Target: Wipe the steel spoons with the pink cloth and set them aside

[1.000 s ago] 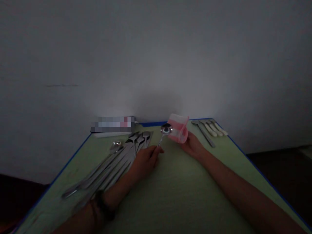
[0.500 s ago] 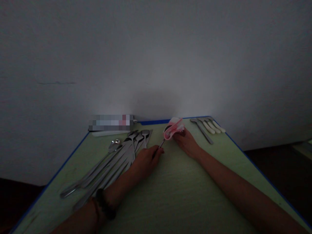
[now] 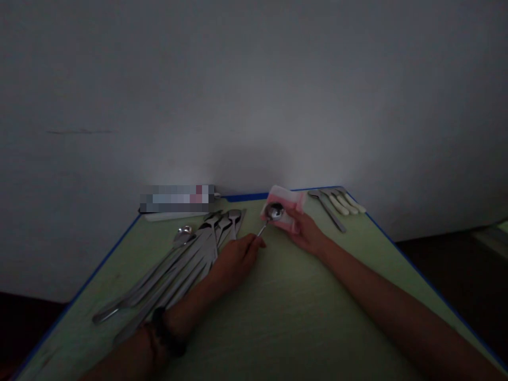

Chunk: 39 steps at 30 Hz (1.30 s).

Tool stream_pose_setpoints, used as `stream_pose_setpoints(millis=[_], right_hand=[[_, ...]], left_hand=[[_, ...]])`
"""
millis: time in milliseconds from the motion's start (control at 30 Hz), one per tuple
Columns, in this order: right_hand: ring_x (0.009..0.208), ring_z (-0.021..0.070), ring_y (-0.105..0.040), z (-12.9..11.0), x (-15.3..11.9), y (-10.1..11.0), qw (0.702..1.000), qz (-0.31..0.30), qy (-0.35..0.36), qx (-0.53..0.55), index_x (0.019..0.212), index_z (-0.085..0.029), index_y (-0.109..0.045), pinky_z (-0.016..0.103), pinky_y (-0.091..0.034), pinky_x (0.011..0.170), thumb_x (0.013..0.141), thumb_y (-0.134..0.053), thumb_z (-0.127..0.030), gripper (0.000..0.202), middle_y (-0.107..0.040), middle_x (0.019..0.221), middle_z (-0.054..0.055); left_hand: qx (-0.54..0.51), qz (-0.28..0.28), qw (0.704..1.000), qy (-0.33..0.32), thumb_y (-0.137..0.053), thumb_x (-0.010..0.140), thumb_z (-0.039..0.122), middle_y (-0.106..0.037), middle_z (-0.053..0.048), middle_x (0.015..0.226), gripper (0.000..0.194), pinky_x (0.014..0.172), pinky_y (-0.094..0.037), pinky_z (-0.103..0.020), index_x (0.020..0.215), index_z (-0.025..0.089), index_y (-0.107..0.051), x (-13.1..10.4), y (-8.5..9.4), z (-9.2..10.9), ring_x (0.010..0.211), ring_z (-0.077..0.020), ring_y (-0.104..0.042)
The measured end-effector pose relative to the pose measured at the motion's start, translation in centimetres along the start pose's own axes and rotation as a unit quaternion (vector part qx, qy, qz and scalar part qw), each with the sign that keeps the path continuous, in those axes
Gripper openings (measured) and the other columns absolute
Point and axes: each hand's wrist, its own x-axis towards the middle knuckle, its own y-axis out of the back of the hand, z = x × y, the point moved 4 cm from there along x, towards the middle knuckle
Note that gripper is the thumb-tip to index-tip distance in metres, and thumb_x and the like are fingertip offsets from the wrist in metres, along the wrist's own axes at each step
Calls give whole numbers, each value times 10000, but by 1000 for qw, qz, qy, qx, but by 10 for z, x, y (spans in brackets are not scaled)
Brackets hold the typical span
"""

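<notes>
My left hand [image 3: 240,256] is closed round the handle of a metal spoon [image 3: 274,211], its bowl raised over the middle of the table. Behind and beside the bowl, a pink and white cloth [image 3: 292,199] is spread in my right hand [image 3: 305,228], whose thumb lies near the bowl's right edge. The cloth looks thin and folded. Under and left of my left forearm lies a pile of metal cutlery [image 3: 194,251], mostly long-handled spoons, partly hidden by the arm.
Right of my hands a metal spoon [image 3: 328,211] and several pieces with cream handles [image 3: 344,203] lie in a row. A blurred-out box [image 3: 177,200] sits at the back left against the wall [image 3: 254,95]. Blue trim edges the green table [image 3: 278,317].
The cloth was wrapped round the spoon's bowl; now it is opened out and the shiny bowl shows in front of it. My left hand keeps its hold on the handle.
</notes>
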Motion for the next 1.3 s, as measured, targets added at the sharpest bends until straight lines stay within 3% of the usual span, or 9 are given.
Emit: stream_pose_setpoints(millis=[133, 300, 400, 500, 600, 700, 867, 1067, 1300], right_hand=[[765, 174, -608, 4, 5, 15, 991, 122, 57, -11, 731, -162, -591, 366, -522, 805, 592, -569, -71, 168, -652, 769, 22], [459, 64, -375, 4, 1, 24, 965, 208, 132, -93, 549, -185, -479, 258, -510, 646, 562, -520, -62, 130, -425, 483, -84], [466, 78, -396, 7, -2, 16, 959, 158, 111, -209, 643, -202, -557, 211, -452, 552, 595, -572, -130, 88, -425, 476, -87], [784, 142, -574, 4, -5, 1, 961, 65, 125, -238, 802, -237, -627, 234, -472, 717, 622, -641, -214, 182, -597, 672, -36], [1058, 178, -546, 0, -6, -5, 974, 31, 123, -190, 906, -242, -644, 281, -443, 885, 718, -606, -421, 262, -662, 904, 8], [996, 212, -594, 0, -2, -1, 992, 26, 59, -109, 926, -202, -647, 339, -474, 866, 781, -481, -521, 387, -681, 882, 39], [851, 180, -623, 0, 4, 12, 999, 46, 9, -7, 852, -183, -645, 303, -507, 798, 703, -518, -228, 201, -694, 858, 15], [821, 131, -598, 6, 3, 15, 984, 1, 54, -168, 1027, -216, -628, 246, -457, 798, 678, -630, -180, 351, -674, 936, -11], [745, 137, -530, 0, 0, 15, 908, 14, 131, -396, 905, -198, -635, 259, -408, 717, 702, -671, -288, 225, -631, 823, -11]], left_hand=[[8, 0, 1000, 5, -303, 935, 329, -658, -24, 695, 383, 605, -403, -259, 957, 185, -657, 0, 1, 2, 645, -181, -613], [24, -1, 1000, 7, -301, 934, 335, -652, -27, 664, 390, 601, -403, -265, 951, 183, -659, -1, 0, 3, 637, -185, -616], [28, -6, 1000, 5, -303, 935, 339, -676, -40, 711, 390, 646, -419, -276, 935, 185, -661, -1, -1, 2, 673, -187, -634], [25, -10, 1000, 1, -296, 939, 340, -690, -51, 751, 398, 677, -431, -282, 928, 181, -661, -1, -2, 2, 708, -192, -644], [19, -8, 1000, 7, -297, 939, 352, -696, -53, 762, 407, 663, -437, -283, 932, 180, -665, -1, -2, 1, 698, -193, -643], [14, -6, 1000, 14, -304, 936, 357, -699, -46, 760, 404, 650, -438, -277, 941, 187, -670, -2, -1, 1, 692, -190, -642], [11, -7, 1000, 5, -302, 937, 334, -702, -45, 778, 398, 670, -436, -281, 940, 191, -674, -2, -1, 2, 710, -194, -647], [25, -24, 999, -7, -304, 936, 322, -707, -54, 796, 379, 691, -438, -284, 955, 181, -655, -3, -1, 3, 729, -197, -655], [56, -51, 997, -20, -305, 937, 342, -696, -45, 770, 361, 640, -428, -260, 912, 189, -632, -5, -3, 5, 686, -177, -643]])
